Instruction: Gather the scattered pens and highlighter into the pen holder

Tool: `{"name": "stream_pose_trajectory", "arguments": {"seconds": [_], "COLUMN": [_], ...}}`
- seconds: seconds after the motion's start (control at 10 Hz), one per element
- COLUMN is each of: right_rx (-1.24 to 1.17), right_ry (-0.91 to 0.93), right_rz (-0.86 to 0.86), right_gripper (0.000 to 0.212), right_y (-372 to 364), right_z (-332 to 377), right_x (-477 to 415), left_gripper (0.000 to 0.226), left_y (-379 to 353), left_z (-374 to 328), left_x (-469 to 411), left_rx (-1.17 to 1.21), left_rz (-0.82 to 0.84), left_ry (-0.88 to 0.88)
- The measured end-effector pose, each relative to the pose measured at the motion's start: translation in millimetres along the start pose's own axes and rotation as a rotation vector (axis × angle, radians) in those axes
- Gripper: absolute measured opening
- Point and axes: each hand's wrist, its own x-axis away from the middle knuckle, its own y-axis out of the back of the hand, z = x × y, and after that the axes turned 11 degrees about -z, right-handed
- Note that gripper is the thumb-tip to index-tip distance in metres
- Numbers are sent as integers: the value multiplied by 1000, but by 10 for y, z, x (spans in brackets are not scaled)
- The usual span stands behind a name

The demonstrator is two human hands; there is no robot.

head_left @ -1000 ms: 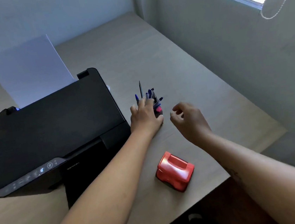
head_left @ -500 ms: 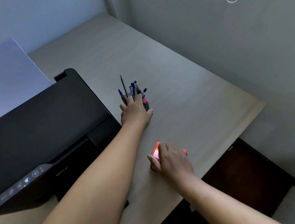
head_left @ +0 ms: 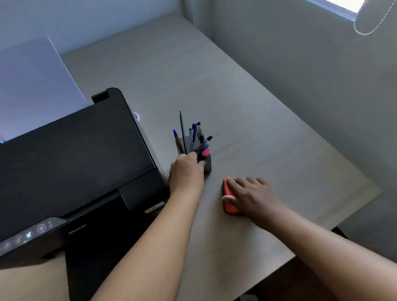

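Note:
A dark pen holder (head_left: 207, 164) stands on the desk just right of the printer. Several blue pens (head_left: 195, 135), a dark pencil (head_left: 182, 130) and a pink highlighter (head_left: 204, 153) stick out of it. My left hand (head_left: 187, 171) grips the holder's near side and hides most of it. My right hand (head_left: 254, 197) lies over a red stapler-like object (head_left: 228, 197) a little to the right and nearer me, fingers wrapped on it.
A black printer (head_left: 58, 171) with white paper (head_left: 24, 88) in its rear feed fills the left of the desk. The wooden desk (head_left: 249, 109) ends at a wall on the right. Its front edge runs diagonally at lower right, dark floor below.
My right hand moved from beside the holder down onto the red object, then brought it closer to the holder. My left hand stayed on the holder.

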Motion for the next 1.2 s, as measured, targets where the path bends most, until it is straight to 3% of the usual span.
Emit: {"name": "stream_pose_trajectory", "arguments": {"seconds": [0.1,0.4,0.9,1.1,1.2], "right_rx": [45,41,14,-33,-41], "right_ry": [51,197,315,286,258], "right_rz": [48,130,155,181,166], "right_gripper": [84,51,56,61,82], "right_y": [76,62,113,168,345], "right_z": [-225,-533,-609,-605,-622], "right_x": [-266,-1053,-1602,-1619,-1679], "left_gripper": [29,25,8,19,32], "left_y": [-12,-4,-93,-3,145], "left_z": [7,-65,-91,-113,-159], "left_x": [-4,-79,-251,-260,-311], "left_rx": [10,32,-36,-32,-53], "left_rz": [-10,1,-48,-54,-94], "left_ry": [19,87,93,113,76]}}
